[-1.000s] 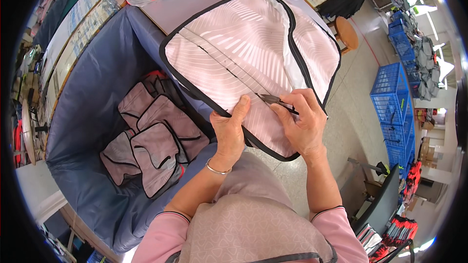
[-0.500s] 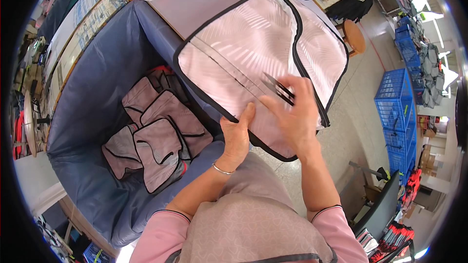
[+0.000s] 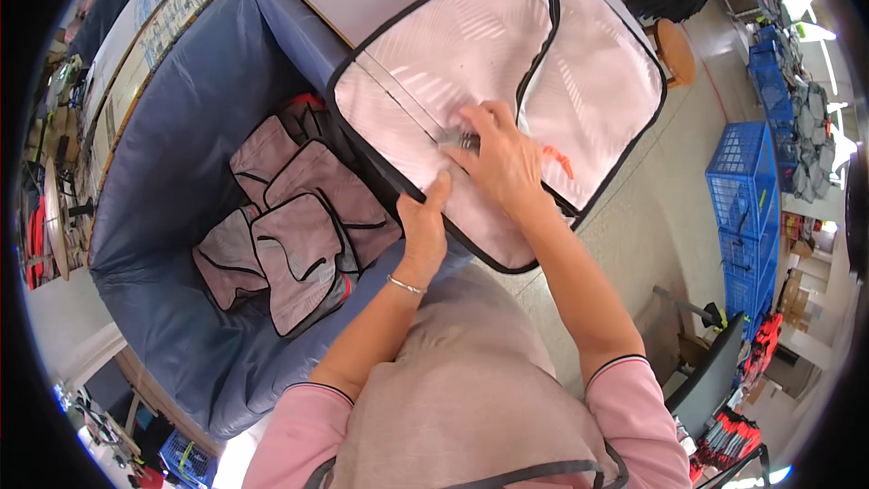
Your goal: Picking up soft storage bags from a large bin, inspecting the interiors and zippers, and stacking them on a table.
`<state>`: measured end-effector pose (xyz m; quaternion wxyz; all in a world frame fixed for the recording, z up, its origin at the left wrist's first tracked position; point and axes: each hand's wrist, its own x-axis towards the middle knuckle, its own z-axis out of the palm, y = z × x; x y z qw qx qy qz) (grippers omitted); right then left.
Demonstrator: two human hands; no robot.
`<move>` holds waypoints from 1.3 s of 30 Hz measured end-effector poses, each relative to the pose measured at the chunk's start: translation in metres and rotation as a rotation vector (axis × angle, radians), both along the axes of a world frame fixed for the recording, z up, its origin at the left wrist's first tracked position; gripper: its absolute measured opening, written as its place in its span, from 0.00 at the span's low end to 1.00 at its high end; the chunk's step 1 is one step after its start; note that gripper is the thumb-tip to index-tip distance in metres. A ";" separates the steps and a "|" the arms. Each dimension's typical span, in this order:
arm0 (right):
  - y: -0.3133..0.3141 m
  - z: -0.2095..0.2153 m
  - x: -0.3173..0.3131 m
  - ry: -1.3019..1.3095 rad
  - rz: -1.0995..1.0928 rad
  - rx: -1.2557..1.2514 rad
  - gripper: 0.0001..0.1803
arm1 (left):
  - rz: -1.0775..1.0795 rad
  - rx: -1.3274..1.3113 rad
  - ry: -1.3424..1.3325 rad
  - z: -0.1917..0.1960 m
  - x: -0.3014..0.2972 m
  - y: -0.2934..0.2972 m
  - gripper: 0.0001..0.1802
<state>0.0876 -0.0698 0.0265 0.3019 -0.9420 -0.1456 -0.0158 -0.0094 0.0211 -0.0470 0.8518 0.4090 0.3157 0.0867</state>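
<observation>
The left hand [image 3: 423, 226] grips the near edge of the pink panel [image 3: 471, 45], thumb on top; the panel lies ahead of the person, right of the blue fabric bin [image 3: 172, 145]. The right hand [image 3: 505, 161], lifted and blurred half a second ago, now grasps the mostly hidden snips [image 3: 469, 141] down at the dark line [image 3: 394, 96], suggesting close work resumes there; blade contact cannot be confirmed. An orange-red strip [image 3: 558, 161], previously unseen, shows beside it.
</observation>
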 end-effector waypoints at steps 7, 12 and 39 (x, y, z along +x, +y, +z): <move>-0.019 -0.032 0.011 0.089 -0.166 -0.034 0.18 | -0.058 -0.013 0.241 -0.016 -0.030 -0.012 0.37; -0.014 -0.029 0.008 0.106 -0.182 0.030 0.19 | -0.329 0.013 0.279 -0.009 -0.032 -0.031 0.51; -0.070 0.074 -0.091 -0.273 -0.080 -0.318 0.13 | -0.240 -0.202 0.012 0.080 -0.006 -0.028 0.18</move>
